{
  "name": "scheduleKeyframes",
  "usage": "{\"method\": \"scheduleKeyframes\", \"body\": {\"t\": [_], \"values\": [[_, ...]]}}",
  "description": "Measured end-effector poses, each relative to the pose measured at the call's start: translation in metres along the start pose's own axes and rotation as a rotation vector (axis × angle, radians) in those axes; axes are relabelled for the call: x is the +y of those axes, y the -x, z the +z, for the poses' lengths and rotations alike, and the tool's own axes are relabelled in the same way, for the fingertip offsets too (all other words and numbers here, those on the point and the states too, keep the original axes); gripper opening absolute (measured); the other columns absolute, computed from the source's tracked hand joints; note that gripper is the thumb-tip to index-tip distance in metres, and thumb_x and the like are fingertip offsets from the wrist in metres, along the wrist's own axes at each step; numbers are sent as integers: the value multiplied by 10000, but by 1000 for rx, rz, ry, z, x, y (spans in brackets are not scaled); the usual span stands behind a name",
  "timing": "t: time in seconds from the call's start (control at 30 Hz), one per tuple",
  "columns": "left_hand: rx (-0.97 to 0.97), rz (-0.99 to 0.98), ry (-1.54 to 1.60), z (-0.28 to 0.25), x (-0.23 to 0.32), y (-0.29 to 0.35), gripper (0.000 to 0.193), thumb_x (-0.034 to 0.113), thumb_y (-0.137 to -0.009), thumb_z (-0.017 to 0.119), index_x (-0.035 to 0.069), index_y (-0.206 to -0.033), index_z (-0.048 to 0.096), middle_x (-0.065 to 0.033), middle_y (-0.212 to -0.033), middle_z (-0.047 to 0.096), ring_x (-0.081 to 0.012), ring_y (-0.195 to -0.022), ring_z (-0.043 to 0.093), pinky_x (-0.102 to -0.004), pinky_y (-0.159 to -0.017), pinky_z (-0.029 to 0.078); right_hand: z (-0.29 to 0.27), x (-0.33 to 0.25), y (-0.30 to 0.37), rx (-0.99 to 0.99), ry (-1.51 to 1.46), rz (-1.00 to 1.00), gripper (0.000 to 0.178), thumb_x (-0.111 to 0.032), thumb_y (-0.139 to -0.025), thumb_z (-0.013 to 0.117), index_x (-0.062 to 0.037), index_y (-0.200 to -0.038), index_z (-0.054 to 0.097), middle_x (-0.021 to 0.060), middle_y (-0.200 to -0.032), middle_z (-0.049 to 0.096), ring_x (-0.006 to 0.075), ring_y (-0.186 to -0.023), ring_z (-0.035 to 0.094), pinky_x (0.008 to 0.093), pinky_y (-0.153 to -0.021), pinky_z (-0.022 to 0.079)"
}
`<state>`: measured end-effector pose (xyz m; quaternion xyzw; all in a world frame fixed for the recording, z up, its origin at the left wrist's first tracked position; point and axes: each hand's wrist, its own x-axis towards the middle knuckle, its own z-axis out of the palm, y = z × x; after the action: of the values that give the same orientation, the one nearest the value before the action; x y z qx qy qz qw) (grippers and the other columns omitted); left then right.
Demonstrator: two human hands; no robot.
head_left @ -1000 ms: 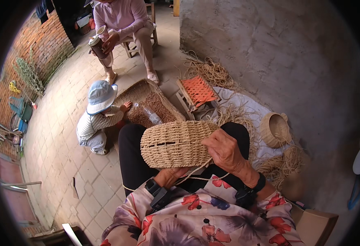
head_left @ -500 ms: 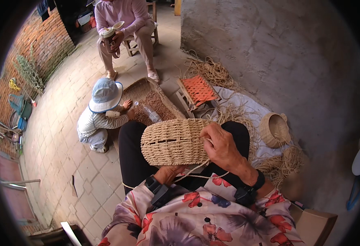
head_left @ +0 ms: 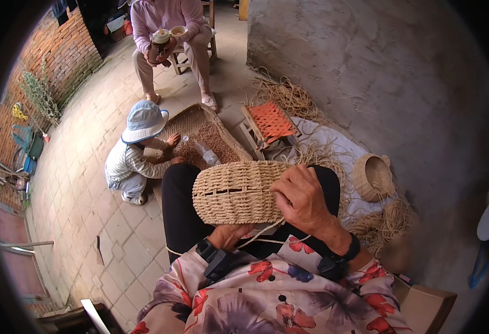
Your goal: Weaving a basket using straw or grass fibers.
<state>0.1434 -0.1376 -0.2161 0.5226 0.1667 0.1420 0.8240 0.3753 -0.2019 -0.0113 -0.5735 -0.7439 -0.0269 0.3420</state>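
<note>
A tan woven basket (head_left: pixel 236 192), made of twisted cord and lying on its side, rests over my lap. A dark slit shows in the weave of its side. My left hand (head_left: pixel 230 235) supports it from beneath on the near side, its fingers hidden behind the basket. At the right end my right hand (head_left: pixel 300 197) has its fingers curled and pressed against the weave; the fingertips are partly hidden. A loose cord (head_left: pixel 261 234) runs from the basket's lower right across my lap.
Ahead, a child in a hat (head_left: pixel 136 158) crouches by a shallow wicker tray (head_left: pixel 186 118) holding brown bits and a clear bottle (head_left: pixel 206 153). A seated person holds a flask (head_left: pixel 158 47). An orange-topped stool (head_left: pixel 271 122), cord heaps (head_left: pixel 289 100) and a round basket (head_left: pixel 372 177) lie right.
My right hand has shifted slightly at the basket's right end, its fingers more curled. The basket has barely moved. The seated person's flask and its lid have shifted.
</note>
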Motion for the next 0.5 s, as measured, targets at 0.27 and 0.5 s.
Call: {"method": "scheduleKeyframes", "body": {"t": [0.27, 0.5], "values": [[-18, 105, -32, 18, 24, 3, 446, 111, -1085, 363, 47, -1525, 396, -100, -1573, 413, -246, -1445, 395, -372, -1221, 309, 3, 2, -1, -28, -76, -11, 150, 11, -767, 638, -27, -906, 599, 115, -891, 525, 306, -893, 531, 439, -827, 428], [144, 17, 486, 13, 10, -29, 432, 174, -1056, 471, 32, -1464, 460, -117, -1507, 489, -262, -1383, 462, -404, -1196, 357, 6, 1, 3, -7, -168, 0, 144, 45, -774, 613, -18, -901, 584, 130, -894, 544, 327, -885, 546, 438, -807, 461]]}}
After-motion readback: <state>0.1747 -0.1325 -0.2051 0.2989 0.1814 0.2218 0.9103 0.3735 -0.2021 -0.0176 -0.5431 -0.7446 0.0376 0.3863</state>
